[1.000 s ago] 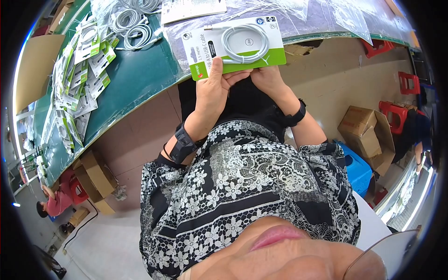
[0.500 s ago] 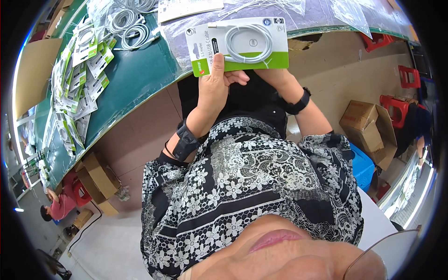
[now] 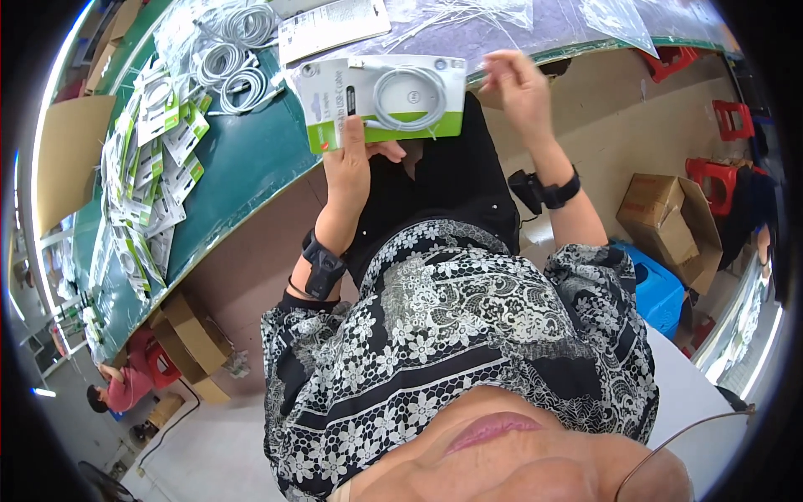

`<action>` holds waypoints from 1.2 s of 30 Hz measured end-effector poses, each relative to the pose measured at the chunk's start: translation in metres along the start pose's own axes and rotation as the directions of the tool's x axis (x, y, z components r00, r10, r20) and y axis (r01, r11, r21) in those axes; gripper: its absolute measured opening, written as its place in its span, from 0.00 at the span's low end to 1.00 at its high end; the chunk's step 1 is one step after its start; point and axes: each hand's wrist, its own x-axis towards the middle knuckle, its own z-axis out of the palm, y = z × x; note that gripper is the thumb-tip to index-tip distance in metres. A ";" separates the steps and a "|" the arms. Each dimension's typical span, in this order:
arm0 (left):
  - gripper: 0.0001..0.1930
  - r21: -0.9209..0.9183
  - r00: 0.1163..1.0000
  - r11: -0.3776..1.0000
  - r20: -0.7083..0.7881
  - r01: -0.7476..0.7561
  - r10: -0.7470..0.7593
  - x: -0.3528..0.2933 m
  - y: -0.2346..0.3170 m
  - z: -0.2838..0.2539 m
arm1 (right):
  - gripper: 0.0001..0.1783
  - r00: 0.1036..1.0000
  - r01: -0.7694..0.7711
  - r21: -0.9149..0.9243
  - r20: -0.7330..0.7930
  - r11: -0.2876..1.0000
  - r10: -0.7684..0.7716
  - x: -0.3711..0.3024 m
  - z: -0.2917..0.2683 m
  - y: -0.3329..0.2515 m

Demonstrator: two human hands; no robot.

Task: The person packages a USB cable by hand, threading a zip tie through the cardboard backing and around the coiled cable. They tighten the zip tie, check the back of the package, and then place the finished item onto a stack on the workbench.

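My left hand (image 3: 345,167) grips the lower left part of a white and green cable card (image 3: 322,92), thumb on its front. A coiled white cable (image 3: 408,99) lies against the card's face, with a thin tie end sticking out near its lower edge. The card is held up at the table's front edge. My right hand (image 3: 523,94) is raised to the right of the card, apart from it. Its fingers are bent and slightly blurred, and look open with nothing visible in them.
Carded cables (image 3: 150,167) lie heaped on the green table (image 3: 230,159) at the left. Loose coiled cables (image 3: 242,84), a stack of white cards (image 3: 335,29), thin white ties (image 3: 452,21) and a clear bag (image 3: 615,21) lie farther back. Cardboard boxes (image 3: 657,213) and red stools (image 3: 732,121) stand right.
My right hand has come out from behind the card and moved up to the right. My left hand has shifted left and slightly down with the card and cable.
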 end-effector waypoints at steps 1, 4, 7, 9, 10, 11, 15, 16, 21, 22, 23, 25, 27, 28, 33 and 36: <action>0.22 0.002 1.000 1.000 0.012 0.005 -0.005 -0.001 -0.003 -0.001 | 0.09 1.000 -0.003 0.001 -0.013 1.000 0.003 -0.001 0.000 -0.011; 0.21 0.038 0.998 0.998 0.045 -0.041 0.039 -0.002 -0.012 -0.003 | 0.08 0.844 0.534 -0.360 0.165 0.765 -0.510 -0.009 0.019 -0.045; 0.21 0.036 0.996 0.999 0.092 -0.025 0.022 -0.007 -0.009 0.005 | 0.08 0.850 0.522 -0.415 0.188 0.745 -0.492 -0.016 0.040 -0.036; 0.20 0.037 0.994 0.999 0.108 -0.016 0.012 -0.006 -0.009 0.007 | 0.07 0.854 0.517 -0.439 0.203 0.735 -0.480 -0.016 0.041 -0.034; 0.20 0.046 0.990 0.999 0.143 -0.018 0.011 -0.004 -0.009 0.006 | 0.08 0.854 0.518 -0.456 0.230 0.724 -0.466 -0.015 0.037 -0.034; 0.20 0.055 0.984 0.998 0.176 -0.018 0.008 -0.004 -0.008 0.005 | 0.08 0.855 0.518 -0.473 0.256 0.713 -0.451 -0.016 0.034 -0.036; 0.20 0.027 0.966 1.000 0.258 -0.004 -0.003 -0.001 -0.007 0.000 | 0.11 0.883 0.469 -0.451 0.259 0.760 -0.391 -0.018 0.029 -0.030; 0.19 0.008 0.959 1.000 0.283 0.002 -0.005 0.001 -0.007 -0.001 | 0.12 0.895 0.444 -0.431 0.248 0.786 -0.370 -0.017 0.029 -0.028; 0.19 0.036 0.960 0.995 0.263 0.095 -0.101 0.019 -0.013 -0.017 | 0.13 0.726 0.620 -0.606 0.204 0.498 -0.657 -0.003 0.026 -0.028; 0.19 0.039 0.954 0.991 0.270 0.129 -0.134 0.022 -0.012 -0.021 | 0.14 0.859 0.511 -0.496 0.257 0.702 -0.444 -0.004 0.020 -0.028; 0.18 0.042 0.947 0.987 0.276 0.157 -0.163 0.028 -0.010 -0.025 | 0.15 0.917 0.341 -0.388 0.338 0.856 -0.212 -0.004 0.015 -0.028; 0.18 0.045 0.941 0.982 0.280 0.182 -0.188 0.036 -0.015 -0.028 | 0.15 0.897 0.128 -0.294 0.441 0.947 0.016 -0.004 0.016 -0.027; 0.17 -0.171 0.967 0.973 0.226 0.157 -0.117 0.039 -0.035 -0.031 | 0.16 0.965 0.111 -0.260 0.261 0.959 -0.041 -0.012 0.028 -0.019; 0.16 -0.275 0.978 0.952 0.192 0.137 -0.085 0.041 -0.034 -0.027 | 0.17 0.984 0.105 -0.239 0.166 0.965 -0.066 -0.014 0.033 -0.016; 0.15 -0.206 0.983 0.966 0.128 0.159 -0.135 0.019 -0.034 0.003 | 0.18 0.991 0.131 -0.199 -0.002 0.971 -0.134 -0.024 0.052 -0.017; 0.15 0.064 0.959 0.978 0.193 0.199 -0.207 0.023 -0.033 -0.009 | 0.18 1.000 0.025 -0.089 0.004 0.996 -0.025 -0.031 0.059 -0.019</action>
